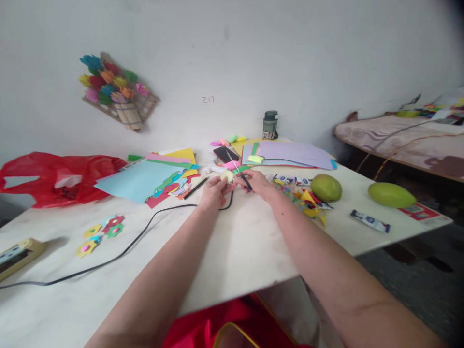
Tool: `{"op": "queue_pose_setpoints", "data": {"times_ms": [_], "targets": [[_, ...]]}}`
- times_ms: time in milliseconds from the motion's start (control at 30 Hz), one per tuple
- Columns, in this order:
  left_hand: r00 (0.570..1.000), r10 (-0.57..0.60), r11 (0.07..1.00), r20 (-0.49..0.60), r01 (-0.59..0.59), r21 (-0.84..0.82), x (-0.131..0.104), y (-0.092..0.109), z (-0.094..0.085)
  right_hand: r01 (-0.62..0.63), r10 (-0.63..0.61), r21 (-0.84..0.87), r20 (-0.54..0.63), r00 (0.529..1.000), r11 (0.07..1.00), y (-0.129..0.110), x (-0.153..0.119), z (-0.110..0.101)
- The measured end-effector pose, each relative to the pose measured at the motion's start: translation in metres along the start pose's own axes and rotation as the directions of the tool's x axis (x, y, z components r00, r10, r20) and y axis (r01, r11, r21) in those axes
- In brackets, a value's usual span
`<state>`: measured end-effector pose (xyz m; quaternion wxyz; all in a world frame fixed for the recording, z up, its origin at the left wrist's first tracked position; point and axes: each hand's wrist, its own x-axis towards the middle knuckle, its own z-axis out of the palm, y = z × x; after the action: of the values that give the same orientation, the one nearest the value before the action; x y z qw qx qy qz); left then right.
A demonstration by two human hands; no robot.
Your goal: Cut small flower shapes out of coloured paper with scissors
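Between the fingers of my left hand [214, 192] is a small pale yellow paper piece [227, 177]. My right hand [258, 182] is closed on a pair of scissors [243, 179] with dark handles, its blades pointing up and away from me. The two hands almost meet over the middle of the table. Close behind them lie a white glue gun [214, 169], partly hidden, and a dark phone [225, 154]. A black pencil-like stick [195, 188] rests left of my left hand. Finished-looking paper flowers [113, 226] lie at the left.
A black cable [139, 236] crosses the table from the left to my hands. Coloured sheets [126, 183] and paper scraps [170, 186] lie left; more sheets [290, 152] lie behind right. Two green mangoes [326, 187] and a glue tube [370, 221] are right. A red bag [65, 176] sits far left.
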<state>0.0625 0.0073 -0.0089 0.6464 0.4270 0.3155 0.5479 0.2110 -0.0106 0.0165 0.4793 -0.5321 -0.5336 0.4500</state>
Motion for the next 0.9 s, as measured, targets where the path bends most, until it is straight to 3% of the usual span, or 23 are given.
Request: {"op": "queue_pose_setpoints", "data": {"times_ms": [300,600,900], "targets": [[1.0,0.028,0.999,-0.004,-0.028,-0.017,-0.001,0.008,-0.012,0.07,-0.062,-0.107,0.078,0.995,0.992,0.005,0.001,-0.007],[1.0,0.015,1.0,0.004,-0.015,0.002,-0.005,0.009,-0.013,0.122,-0.05,-0.216,0.311,0.949,0.969,0.012,0.005,-0.016],[1.0,0.003,1.0,0.028,-0.004,0.016,-0.003,0.006,-0.016,0.146,-0.066,-0.171,0.404,0.912,0.974,0.008,0.0,-0.017]]}}
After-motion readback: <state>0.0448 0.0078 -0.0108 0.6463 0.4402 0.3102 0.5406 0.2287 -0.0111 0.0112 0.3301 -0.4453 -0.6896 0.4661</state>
